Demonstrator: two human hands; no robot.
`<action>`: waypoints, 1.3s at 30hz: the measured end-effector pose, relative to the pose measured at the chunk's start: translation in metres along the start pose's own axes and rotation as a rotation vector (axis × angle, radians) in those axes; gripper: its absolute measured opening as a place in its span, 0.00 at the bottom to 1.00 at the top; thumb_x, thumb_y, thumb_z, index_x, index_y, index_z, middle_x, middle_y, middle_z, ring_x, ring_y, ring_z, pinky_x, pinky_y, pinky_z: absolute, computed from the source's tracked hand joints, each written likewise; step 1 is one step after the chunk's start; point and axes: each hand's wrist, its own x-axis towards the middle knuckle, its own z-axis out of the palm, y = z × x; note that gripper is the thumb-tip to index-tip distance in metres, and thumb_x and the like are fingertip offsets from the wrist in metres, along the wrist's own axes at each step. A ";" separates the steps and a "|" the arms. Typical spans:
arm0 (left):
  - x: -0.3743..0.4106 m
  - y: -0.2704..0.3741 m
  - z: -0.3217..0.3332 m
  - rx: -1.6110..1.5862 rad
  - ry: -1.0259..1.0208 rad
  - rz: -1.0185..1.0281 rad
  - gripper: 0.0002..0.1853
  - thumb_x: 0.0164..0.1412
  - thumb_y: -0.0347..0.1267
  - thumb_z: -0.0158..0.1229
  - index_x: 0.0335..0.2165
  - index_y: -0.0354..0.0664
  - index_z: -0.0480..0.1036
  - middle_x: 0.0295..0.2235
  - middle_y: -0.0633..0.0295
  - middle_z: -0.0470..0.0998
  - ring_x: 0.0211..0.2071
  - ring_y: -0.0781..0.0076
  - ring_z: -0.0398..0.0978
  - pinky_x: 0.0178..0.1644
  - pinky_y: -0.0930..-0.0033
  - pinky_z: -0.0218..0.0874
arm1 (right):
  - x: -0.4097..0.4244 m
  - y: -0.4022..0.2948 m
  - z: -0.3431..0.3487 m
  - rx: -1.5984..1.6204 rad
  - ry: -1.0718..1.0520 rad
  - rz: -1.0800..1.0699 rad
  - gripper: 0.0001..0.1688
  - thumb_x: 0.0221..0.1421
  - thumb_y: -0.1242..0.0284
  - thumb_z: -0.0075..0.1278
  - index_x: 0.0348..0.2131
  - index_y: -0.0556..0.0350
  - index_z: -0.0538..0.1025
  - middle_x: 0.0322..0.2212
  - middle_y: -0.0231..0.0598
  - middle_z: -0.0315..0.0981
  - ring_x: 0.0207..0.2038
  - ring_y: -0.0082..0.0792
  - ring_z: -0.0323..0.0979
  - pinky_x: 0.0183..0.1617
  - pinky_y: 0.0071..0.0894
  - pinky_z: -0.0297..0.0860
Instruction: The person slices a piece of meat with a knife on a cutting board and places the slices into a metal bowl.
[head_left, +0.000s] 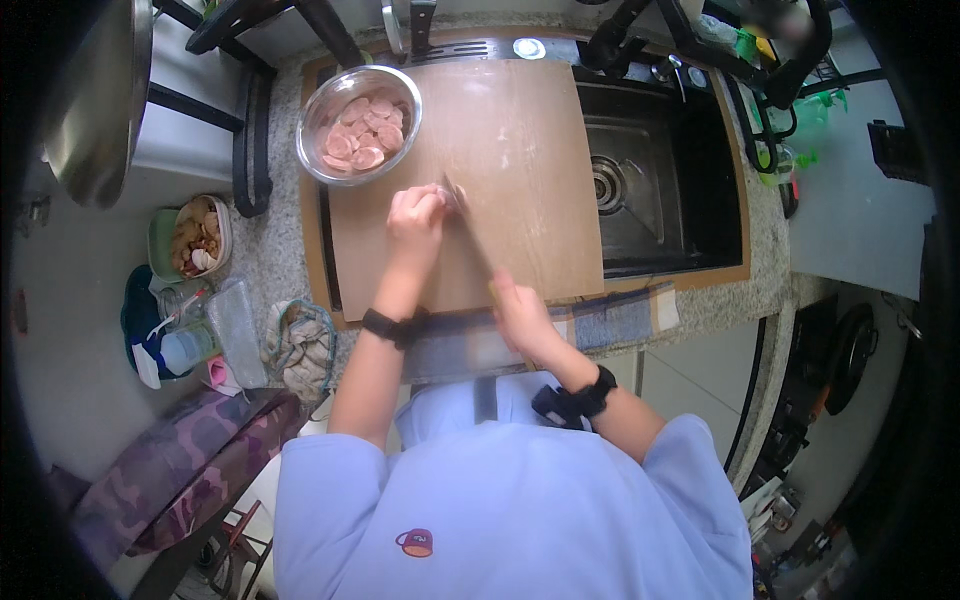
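On a large wooden cutting board (517, 150), my left hand (416, 221) holds a small pale pink piece of food (447, 196) with curled fingers. My right hand (519, 313) grips the handle of a kitchen knife (474, 234). The blade points away from me, and its far end rests at the pink piece, close beside my left fingertips. A thin part of the piece shows on the blade's right side. Beyond my left hand, a steel bowl (306, 142) holds several round pink slices (365, 133); it sits over the board's far left corner.
Right of the board lies a black sink (637, 180) with its drain exposed. A checked cloth (600, 324) runs along the counter's front edge. At left are a container of garlic and ginger (199, 236), a spray bottle (184, 349) and a crumpled rag (300, 349). Black rack legs (251, 150) stand behind.
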 end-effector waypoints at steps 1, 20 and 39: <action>0.001 0.000 -0.001 0.001 -0.009 0.003 0.05 0.39 0.24 0.59 0.20 0.40 0.70 0.27 0.61 0.73 0.30 0.61 0.70 0.34 0.66 0.62 | 0.008 -0.006 0.002 0.038 -0.015 -0.009 0.36 0.55 0.44 0.28 0.15 0.56 0.65 0.07 0.29 0.55 0.08 0.22 0.55 0.10 0.23 0.52; 0.000 0.001 -0.007 -0.013 -0.032 0.021 0.06 0.39 0.24 0.59 0.21 0.40 0.70 0.29 0.59 0.74 0.32 0.59 0.70 0.36 0.64 0.62 | -0.009 -0.012 -0.013 0.007 -0.029 0.094 0.39 0.55 0.45 0.27 0.14 0.62 0.68 0.10 0.38 0.62 0.17 0.33 0.64 0.25 0.35 0.61; 0.011 0.031 -0.014 0.237 -0.087 0.009 0.13 0.38 0.31 0.61 0.29 0.44 0.73 0.35 0.61 0.72 0.39 0.63 0.67 0.42 0.63 0.58 | -0.027 -0.025 -0.051 0.155 -0.010 0.121 0.38 0.51 0.38 0.26 0.15 0.53 0.61 0.05 0.27 0.51 0.06 0.20 0.50 0.09 0.19 0.50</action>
